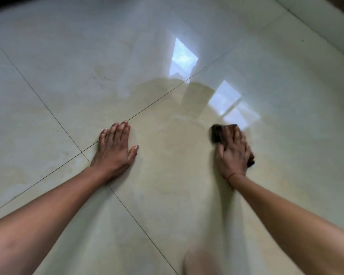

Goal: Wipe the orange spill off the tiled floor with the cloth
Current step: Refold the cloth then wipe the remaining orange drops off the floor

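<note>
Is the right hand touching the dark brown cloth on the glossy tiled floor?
Touching. The head view shows the right hand spread flat on top of the dark brown cloth, pressing it onto the tiled floor.

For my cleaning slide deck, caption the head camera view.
Right hand presses a dark cloth on glossy tiled floor; left hand rests flat.

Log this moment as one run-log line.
stage: wiping | right hand: pressing dark cloth on floor | left hand: flat on tile, empty | orange spill: none clearly visible
</note>
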`<state>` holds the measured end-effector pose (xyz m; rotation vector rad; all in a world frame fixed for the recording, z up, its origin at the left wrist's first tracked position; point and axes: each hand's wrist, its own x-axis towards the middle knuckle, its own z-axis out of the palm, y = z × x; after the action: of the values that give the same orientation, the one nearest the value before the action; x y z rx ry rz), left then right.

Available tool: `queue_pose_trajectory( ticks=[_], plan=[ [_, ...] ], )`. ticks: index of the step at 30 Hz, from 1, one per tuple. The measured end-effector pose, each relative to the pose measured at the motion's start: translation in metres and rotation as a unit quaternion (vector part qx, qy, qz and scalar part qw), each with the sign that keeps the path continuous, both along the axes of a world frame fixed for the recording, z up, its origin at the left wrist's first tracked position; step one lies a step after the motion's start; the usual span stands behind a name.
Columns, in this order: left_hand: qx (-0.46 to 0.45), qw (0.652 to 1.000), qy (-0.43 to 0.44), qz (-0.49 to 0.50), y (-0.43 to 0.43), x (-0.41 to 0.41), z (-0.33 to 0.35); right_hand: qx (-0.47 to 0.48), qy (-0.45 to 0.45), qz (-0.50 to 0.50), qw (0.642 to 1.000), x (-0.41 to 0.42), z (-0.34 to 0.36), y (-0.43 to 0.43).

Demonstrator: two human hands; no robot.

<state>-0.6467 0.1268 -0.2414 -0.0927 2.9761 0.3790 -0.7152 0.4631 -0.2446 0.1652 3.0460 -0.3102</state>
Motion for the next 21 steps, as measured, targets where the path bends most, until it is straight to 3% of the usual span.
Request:
queue_pose_trajectory(
  ticks=[3,8,10,12,14,16,18,21],
  plan=[
    [-0.005,0.999,-0.031,0.015,0.013,0.001,0.009,-0.015,-0.005,0.045,0.999,0.070,0.001,-0.033],
    [0.053,0.998,0.017,0.004,0.030,0.024,0.014,-0.060,-0.004,0.169,0.984,0.130,0.007,-0.105],
    [0.086,0.995,0.044,0.030,0.031,0.025,0.013,-0.144,-0.016,0.185,0.972,0.130,0.016,-0.133],
    [0.157,0.981,0.054,0.100,0.034,0.024,0.024,-0.315,-0.071,0.137,0.937,0.121,0.036,-0.159],
    [0.280,0.930,0.025,0.237,0.034,0.017,0.041,-0.471,-0.157,0.017,0.868,0.102,0.063,-0.179],
    [0.417,0.838,-0.050,0.350,0.039,0.010,0.073,-0.526,-0.209,-0.095,0.819,0.082,0.097,-0.184],
    [0.512,0.757,-0.131,0.384,0.054,0.006,0.117,-0.555,-0.228,-0.170,0.782,0.068,0.141,-0.169],
    [0.558,0.720,-0.223,0.346,0.090,-0.004,0.207,-0.593,-0.264,-0.231,0.724,0.052,0.233,-0.131]
  ],
)
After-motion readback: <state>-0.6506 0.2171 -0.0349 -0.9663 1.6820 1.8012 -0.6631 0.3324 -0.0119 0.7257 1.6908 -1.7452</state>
